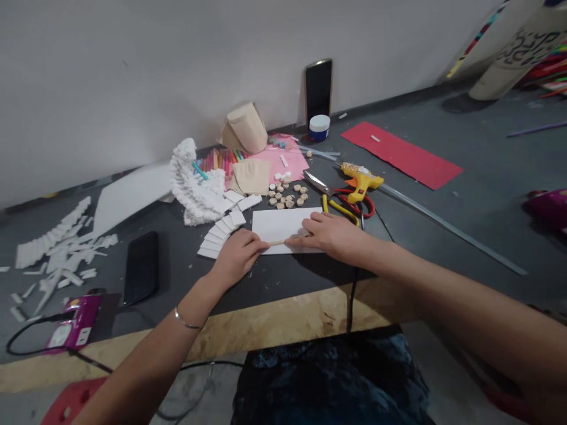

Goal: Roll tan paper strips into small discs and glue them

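Observation:
A white foam sheet (283,227) lies flat on the dark floor in front of me. A thin wooden stick (281,242) rests along its near edge. My left hand (237,257) pinches the stick's left end with curled fingers. My right hand (330,235) presses down on the stick's right end, fingers closed over it. Small white foam rectangles (221,230) fan out just left of the sheet. Little round wooden discs (287,196) lie scattered just beyond it.
A yellow glue gun (361,180), red-handled scissors (341,192) and a long metal ruler (447,227) lie to the right. A black phone (142,267) lies left, another phone (318,90) leans on the wall. White foam scraps (57,248), red paper (401,154), a pink power bank (73,323).

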`<state>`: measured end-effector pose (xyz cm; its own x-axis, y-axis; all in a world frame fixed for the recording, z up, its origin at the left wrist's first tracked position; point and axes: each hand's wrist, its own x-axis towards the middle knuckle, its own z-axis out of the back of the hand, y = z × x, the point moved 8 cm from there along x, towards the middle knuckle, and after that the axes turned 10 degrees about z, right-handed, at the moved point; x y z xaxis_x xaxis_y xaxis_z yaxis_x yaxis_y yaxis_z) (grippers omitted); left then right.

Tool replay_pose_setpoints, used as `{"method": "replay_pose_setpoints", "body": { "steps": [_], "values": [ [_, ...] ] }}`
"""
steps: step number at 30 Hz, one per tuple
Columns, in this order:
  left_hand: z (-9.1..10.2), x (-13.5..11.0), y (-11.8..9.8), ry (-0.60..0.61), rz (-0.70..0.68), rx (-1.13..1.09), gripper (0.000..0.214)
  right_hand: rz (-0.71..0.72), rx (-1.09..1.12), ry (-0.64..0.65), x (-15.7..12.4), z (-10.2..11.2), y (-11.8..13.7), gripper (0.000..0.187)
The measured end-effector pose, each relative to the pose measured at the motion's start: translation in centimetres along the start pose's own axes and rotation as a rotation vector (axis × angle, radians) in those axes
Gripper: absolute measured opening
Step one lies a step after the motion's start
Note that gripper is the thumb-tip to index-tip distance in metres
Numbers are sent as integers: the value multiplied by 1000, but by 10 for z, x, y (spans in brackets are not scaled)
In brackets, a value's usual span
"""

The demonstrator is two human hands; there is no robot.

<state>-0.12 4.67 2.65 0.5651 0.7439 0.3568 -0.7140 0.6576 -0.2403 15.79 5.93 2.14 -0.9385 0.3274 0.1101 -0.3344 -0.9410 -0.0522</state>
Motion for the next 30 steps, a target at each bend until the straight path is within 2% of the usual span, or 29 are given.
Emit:
{"method": "replay_pose_setpoints", "body": {
  "steps": [6, 10, 13, 15, 19, 25, 30],
  "values": [
    [10, -7, -1, -66, 159, 16, 15, -1, -5, 9, 1, 2, 1, 43],
    [19, -8, -21, -167, 234, 61, 19, 0, -16, -17, 1, 2, 1, 40],
    [13, -2, -43, -120, 176, 122, 27, 10, -26, -41, 0, 2, 1, 38],
    [6, 1, -48, -70, 164, 180, 31, 14, -33, -56, 0, 2, 1, 36],
    [-5, -2, -42, 14, 164, 278, 25, 4, -25, -69, 0, 2, 0, 39],
    [0, -18, -27, 15, 226, 244, 27, -10, -19, -55, -1, 1, -1, 41],
    [6, -7, -42, -72, 278, 190, 24, 3, -45, -67, 0, 2, 0, 36]
  ]
}}
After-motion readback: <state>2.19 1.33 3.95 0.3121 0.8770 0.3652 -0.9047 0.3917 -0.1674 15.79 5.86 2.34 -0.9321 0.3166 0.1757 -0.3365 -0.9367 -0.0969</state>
